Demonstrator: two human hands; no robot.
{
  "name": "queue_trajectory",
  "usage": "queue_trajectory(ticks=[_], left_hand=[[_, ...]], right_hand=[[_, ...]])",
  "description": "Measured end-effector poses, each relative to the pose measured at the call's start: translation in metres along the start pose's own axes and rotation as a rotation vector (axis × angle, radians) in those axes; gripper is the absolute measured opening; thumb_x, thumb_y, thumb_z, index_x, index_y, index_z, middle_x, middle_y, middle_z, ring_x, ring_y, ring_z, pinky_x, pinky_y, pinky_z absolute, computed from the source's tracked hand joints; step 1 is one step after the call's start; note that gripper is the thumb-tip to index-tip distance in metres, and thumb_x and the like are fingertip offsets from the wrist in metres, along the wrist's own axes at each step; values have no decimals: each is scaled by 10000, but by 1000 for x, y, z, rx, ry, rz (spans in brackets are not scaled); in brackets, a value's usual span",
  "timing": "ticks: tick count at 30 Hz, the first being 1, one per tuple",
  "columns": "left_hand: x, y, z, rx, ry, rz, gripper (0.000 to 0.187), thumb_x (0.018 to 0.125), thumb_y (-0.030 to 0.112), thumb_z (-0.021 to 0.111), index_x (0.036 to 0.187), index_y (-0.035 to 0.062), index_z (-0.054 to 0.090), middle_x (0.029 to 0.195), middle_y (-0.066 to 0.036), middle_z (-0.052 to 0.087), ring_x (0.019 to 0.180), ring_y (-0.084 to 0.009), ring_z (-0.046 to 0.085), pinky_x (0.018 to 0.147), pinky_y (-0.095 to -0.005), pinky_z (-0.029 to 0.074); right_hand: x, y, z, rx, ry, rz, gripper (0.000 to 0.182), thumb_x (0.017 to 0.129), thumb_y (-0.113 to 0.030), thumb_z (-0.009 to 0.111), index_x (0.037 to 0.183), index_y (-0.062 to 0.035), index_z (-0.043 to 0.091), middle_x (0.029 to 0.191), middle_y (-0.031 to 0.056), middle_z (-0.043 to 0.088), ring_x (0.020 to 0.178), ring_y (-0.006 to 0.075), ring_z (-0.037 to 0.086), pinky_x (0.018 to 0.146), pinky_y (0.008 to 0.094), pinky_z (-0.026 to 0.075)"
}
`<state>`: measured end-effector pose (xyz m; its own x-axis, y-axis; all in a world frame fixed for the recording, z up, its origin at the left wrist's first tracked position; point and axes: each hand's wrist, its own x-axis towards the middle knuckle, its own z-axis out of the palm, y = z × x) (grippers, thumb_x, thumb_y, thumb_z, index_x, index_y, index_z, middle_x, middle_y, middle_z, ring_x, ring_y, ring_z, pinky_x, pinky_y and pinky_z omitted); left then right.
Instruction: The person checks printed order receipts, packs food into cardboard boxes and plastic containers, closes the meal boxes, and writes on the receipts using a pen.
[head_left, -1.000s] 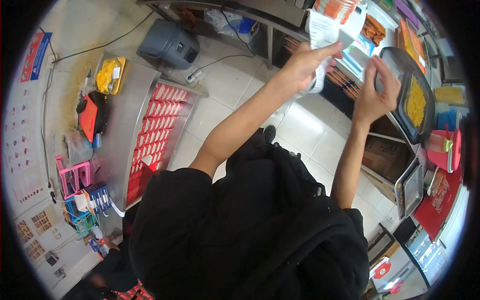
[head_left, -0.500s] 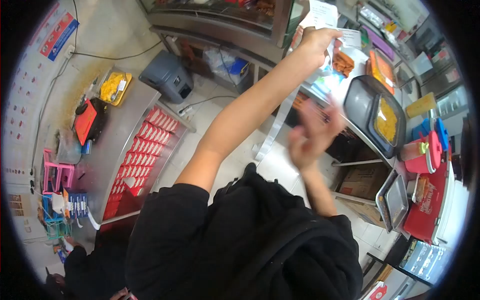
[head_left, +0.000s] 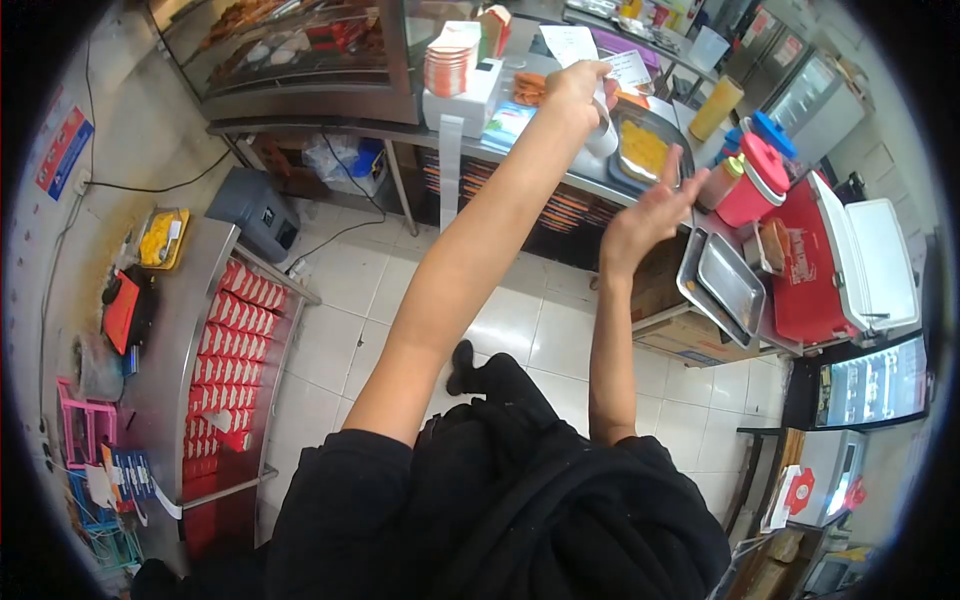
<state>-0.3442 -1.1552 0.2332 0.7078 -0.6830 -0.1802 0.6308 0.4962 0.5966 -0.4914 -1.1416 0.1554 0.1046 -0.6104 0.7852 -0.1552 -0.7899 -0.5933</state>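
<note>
My left hand (head_left: 583,92) is closed on paper slips (head_left: 627,70), printed and white, which stick out above the fingers; one more curls down beside the wrist. My right hand (head_left: 645,215) is raised with its fingers apart and nothing in them, just in front of the counter edge. Behind it, a dark tray (head_left: 684,150) holds a container of yellow food (head_left: 643,148). Near my left forearm, orange food (head_left: 529,88) and a white box (head_left: 480,98) stand on the counter. A sauce bottle (head_left: 722,182) is close to my right fingertips.
A glass display case (head_left: 290,50) stands at upper left. Metal trays (head_left: 730,285), a pink container (head_left: 752,178) and a red cooler (head_left: 806,262) are at right. Red boxes (head_left: 235,345) fill a shelf at left, near a grey bin (head_left: 258,212). A co-worker's dark sleeve (head_left: 205,575) shows at lower left.
The view has turned to the right. My left hand still grips the slips. My right hand, blurred before, is now clearer, with its fingers spread near the sauce bottle.
</note>
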Motion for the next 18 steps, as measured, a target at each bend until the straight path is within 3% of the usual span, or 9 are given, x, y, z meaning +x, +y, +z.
queue_trajectory(ticks=[1,4,8,9,11,13,15,17,18], left_hand=[[-15,-6,8,9,-19,9,241,743,-17,610,952,13,495,812,-114,548,687,-226,552,589,-386,453],[-34,-25,34,-4,-77,-8,239,743,-11,617,948,0,494,810,-123,547,688,-237,551,590,-389,461],[-47,-61,84,-64,-194,3,202,759,-21,563,931,37,474,796,-110,542,602,-218,530,538,-380,436],[-49,-72,100,-80,-221,-26,220,763,-15,563,952,47,470,800,-105,539,620,-216,528,551,-393,431],[-49,-101,138,-59,-245,-73,216,767,-12,563,953,47,470,800,-106,539,623,-216,528,559,-390,430],[-43,-145,180,-59,-305,-127,221,774,-6,563,966,41,466,790,-108,539,616,-218,525,566,-394,434],[-42,-194,225,-72,-339,-231,228,775,-8,561,974,32,456,790,-111,537,613,-221,525,567,-392,437],[-46,-239,267,-70,-369,-314,235,776,-11,558,980,24,446,795,-117,535,612,-223,524,564,-388,438],[-48,-261,285,-57,-379,-344,238,777,-13,556,983,21,442,799,-120,534,611,-223,524,561,-385,439]], right_hand=[[3,-4,-23,-3,1,-38,601,945,-430,149,1288,1,389,1408,175,222,1286,314,221,1030,408,119],[-6,-3,-67,118,-75,-203,559,939,-436,166,1312,-83,386,1406,181,214,1255,355,228,1004,476,134],[2,4,-109,339,-26,-240,563,936,-448,181,1290,-60,385,1353,196,320,1229,330,288,988,484,168],[0,12,-120,427,-12,-252,530,935,-444,206,1274,-84,397,1294,145,426,1203,331,329,977,492,186],[4,40,-147,359,-94,-682,566,928,-466,213,1286,-47,341,1293,159,422,1164,313,363,977,474,201],[26,78,-170,186,-95,-908,588,923,-484,211,1285,-34,321,1250,152,463,1137,300,380,965,468,213],[63,126,-193,-67,-29,-925,589,920,-499,199,1270,-47,337,1165,124,548,1121,292,379,942,473,222],[99,161,-225,-37,141,-441,601,884,-542,240,1239,-90,414,1232,125,471,1116,312,372,929,494,205],[106,172,-244,-31,136,-454,657,875,-578,210,1258,-70,374,1259,174,425,1119,326,353,918,490,216]])
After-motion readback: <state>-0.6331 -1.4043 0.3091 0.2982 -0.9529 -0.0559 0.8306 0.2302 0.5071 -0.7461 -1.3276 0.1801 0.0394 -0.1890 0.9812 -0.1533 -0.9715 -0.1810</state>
